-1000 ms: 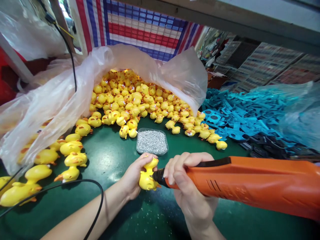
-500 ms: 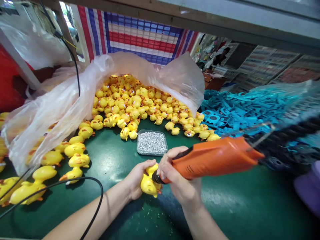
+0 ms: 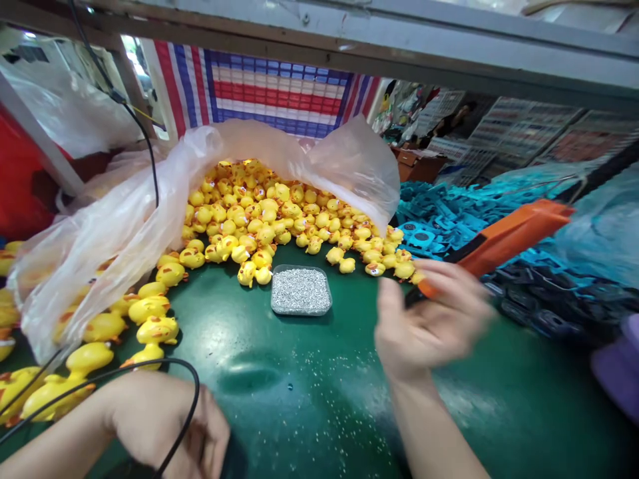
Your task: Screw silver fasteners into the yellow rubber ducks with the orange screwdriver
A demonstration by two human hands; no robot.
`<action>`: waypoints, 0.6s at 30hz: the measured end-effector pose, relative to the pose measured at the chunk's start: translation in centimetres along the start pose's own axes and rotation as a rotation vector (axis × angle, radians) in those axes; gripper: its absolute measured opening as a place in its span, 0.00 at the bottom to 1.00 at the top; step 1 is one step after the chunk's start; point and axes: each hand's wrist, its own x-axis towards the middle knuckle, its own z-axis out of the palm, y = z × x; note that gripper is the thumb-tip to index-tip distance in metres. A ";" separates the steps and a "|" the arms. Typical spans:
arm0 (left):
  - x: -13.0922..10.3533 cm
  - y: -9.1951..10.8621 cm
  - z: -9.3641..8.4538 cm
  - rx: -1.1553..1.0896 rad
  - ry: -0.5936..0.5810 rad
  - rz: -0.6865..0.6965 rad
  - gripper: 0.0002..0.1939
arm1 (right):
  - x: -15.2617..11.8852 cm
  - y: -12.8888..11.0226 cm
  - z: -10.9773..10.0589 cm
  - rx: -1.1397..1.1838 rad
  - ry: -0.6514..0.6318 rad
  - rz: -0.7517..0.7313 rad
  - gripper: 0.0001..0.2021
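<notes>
My left hand (image 3: 170, 426) is low at the left, back upward, with its fingers curled down; what they hold, if anything, is hidden. My right hand (image 3: 429, 326) is raised at centre right, thumb apart from its blurred fingers. Just behind those fingers is an orange power screwdriver (image 3: 514, 233), tilted up to the right, its black tip showing between thumb and fingers. A clear tray of small silvery pieces (image 3: 301, 291) sits on the green table (image 3: 284, 359). Beyond it, many yellow toy ducks (image 3: 269, 213) spill from a translucent plastic bag (image 3: 124, 213).
A black cable (image 3: 194, 392) loops over my left hand. More ducks (image 3: 90, 359) lie along the left. Blue plastic parts (image 3: 444, 213) and dark parts (image 3: 544, 299) are heaped at right. A metal beam (image 3: 349, 40) crosses above; a purple object (image 3: 619, 372) is at the right edge.
My left hand has moved down and left; the duck it held is out of sight. My right hand has moved up and right and opened, with the screwdriver higher and farther right.
</notes>
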 end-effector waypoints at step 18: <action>12.2 2.7 -10.6 1.058 1.399 0.023 0.21 | -5.5 6.2 6.4 -0.021 -0.926 0.718 0.03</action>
